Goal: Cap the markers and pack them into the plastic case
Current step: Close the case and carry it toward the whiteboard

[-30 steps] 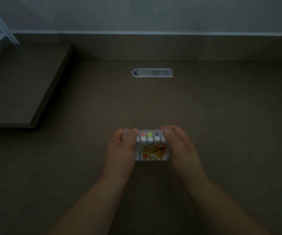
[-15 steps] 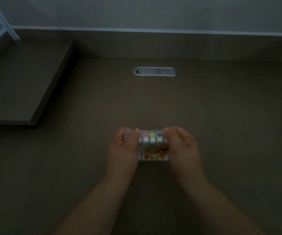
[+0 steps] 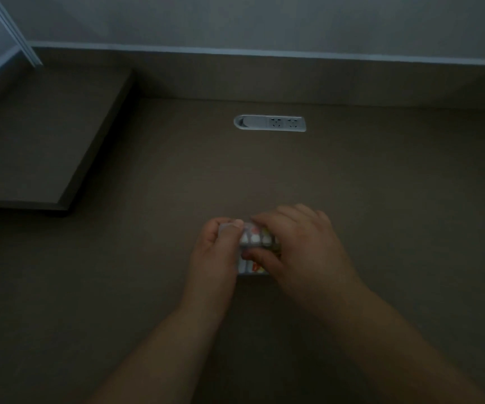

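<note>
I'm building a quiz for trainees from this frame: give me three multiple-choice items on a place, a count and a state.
1. Where is the marker case?
A. on the raised shelf
B. on the desk between both hands
C. beside the wall

2. How many sockets show in the desk power outlet?
A. two
B. four
C. none

3. What is the right hand doing?
A. lying flat on the desk
B. hanging clear of everything
C. gripping the case

Answers: 1 B, the left hand and right hand flank it; 2 A, two sockets show side by side; 3 C, thumb and fingers curl round it.
</note>
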`<state>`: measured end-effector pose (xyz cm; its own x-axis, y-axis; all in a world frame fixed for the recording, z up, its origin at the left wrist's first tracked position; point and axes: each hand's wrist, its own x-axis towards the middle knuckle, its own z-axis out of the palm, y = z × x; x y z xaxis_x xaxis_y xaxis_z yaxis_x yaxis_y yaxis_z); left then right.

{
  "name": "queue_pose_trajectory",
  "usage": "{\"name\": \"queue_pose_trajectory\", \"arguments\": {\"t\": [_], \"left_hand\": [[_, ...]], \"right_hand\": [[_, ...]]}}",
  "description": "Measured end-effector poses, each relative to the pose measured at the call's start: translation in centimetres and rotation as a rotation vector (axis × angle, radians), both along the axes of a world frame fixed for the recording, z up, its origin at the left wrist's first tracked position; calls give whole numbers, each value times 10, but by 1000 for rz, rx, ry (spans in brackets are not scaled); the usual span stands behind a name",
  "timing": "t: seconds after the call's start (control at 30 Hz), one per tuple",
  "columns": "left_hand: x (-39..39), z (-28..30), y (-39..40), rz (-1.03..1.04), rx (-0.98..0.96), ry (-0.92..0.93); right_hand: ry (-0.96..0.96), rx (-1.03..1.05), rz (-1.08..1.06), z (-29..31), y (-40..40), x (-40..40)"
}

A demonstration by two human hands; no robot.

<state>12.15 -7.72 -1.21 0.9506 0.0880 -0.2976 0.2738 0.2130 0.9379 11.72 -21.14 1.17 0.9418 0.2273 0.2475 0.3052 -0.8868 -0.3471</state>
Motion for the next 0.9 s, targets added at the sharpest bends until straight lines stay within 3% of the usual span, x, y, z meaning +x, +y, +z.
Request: {"name": "queue_pose_trajectory", "arguments": {"t": [0.13, 0.33, 0.6, 0.77, 0.9], "left_hand": [[-5, -8, 9, -5, -103, 155], [-2, -2, 18, 41, -84, 117], [-2, 8, 15, -131, -69, 121], [-4, 11, 5, -76, 85, 55], [-5, 5, 0, -73, 135, 33]], "right_hand": [[9, 136, -42, -2, -2, 1], [345, 1052, -298, 2, -8, -9], [534, 1588, -519, -6, -6, -18], [580, 1679, -594, -16, -2, -21], [508, 1358, -589, -19, -3, -26]]}}
